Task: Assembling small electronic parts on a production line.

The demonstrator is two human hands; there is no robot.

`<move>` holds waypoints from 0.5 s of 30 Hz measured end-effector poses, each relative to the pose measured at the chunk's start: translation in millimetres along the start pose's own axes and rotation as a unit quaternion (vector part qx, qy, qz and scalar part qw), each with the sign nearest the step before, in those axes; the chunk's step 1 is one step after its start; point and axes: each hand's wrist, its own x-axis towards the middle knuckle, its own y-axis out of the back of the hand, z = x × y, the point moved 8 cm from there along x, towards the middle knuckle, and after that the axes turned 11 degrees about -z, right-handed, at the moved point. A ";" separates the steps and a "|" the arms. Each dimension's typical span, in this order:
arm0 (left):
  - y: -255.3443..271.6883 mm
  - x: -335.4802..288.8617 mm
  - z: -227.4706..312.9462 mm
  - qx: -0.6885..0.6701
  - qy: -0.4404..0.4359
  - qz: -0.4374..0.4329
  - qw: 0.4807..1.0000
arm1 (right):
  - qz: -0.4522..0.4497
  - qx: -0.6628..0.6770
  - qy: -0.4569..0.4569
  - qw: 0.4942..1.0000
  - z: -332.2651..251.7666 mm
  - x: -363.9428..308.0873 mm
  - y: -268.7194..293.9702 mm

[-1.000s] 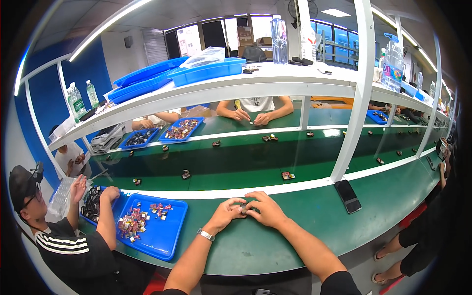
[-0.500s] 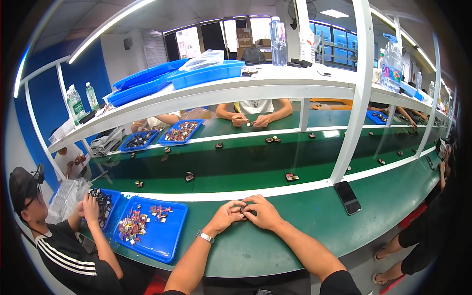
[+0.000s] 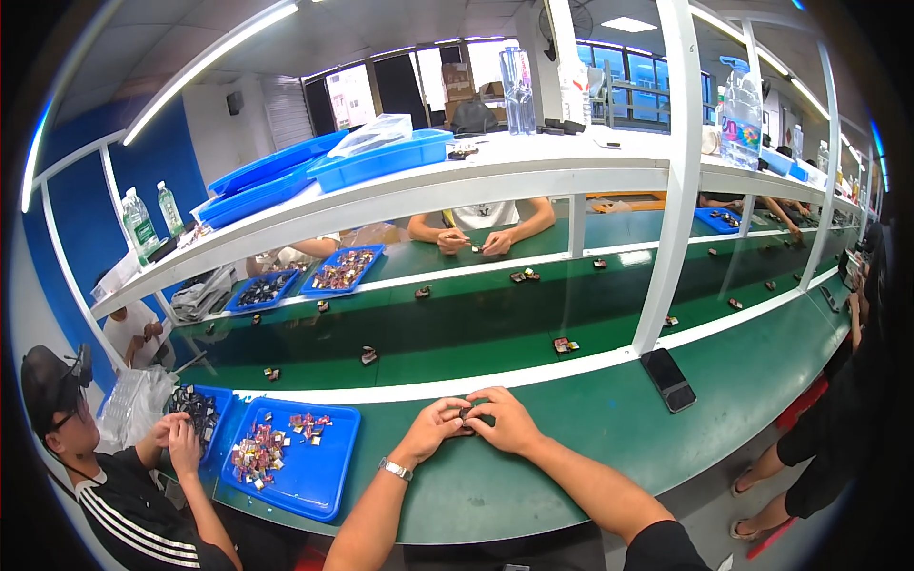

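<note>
Close together over the near green tabletop (image 3: 562,485), my left hand (image 3: 434,430) and my right hand (image 3: 506,424) pinch a small dark part (image 3: 466,415) between their fingertips. The fingers cover most of it, so its exact kind cannot be made out. A watch with a metal band (image 3: 394,467) is on my left wrist. Left of my left forearm lies a blue tray (image 3: 322,483) holding a pile of small red, white and yellowish pieces (image 3: 259,455). A dark phone (image 3: 668,380) rests on the tabletop to the right of my right hand.
Beyond a white rail, a green conveyor belt (image 3: 457,344) carries several small assemblies (image 3: 566,345). A white post (image 3: 664,219) and shelf (image 3: 533,152) stand over it. At left, a co-worker (image 3: 124,485) handles something beside a tray of black parts (image 3: 198,411). Another person's hands (image 3: 474,244) work opposite.
The view has shifted slightly. My hands stay together on the dark part, with the fingers a little rearranged. The co-worker's hands at left have lowered slightly.
</note>
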 end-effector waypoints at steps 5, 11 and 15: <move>2.5 0.2 0.1 0.008 0.003 0.015 1.000 | 0.052 -0.038 -0.005 0.998 -4.5 -1.2 -1.8; 7.0 0.2 -0.6 -0.009 -0.013 0.020 1.000 | 0.041 -0.004 -0.005 0.999 -1.3 0.5 -5.8; 6.7 0.4 0.3 -0.022 -0.012 0.019 1.000 | 0.042 -0.004 0.002 0.999 1.4 0.4 -4.5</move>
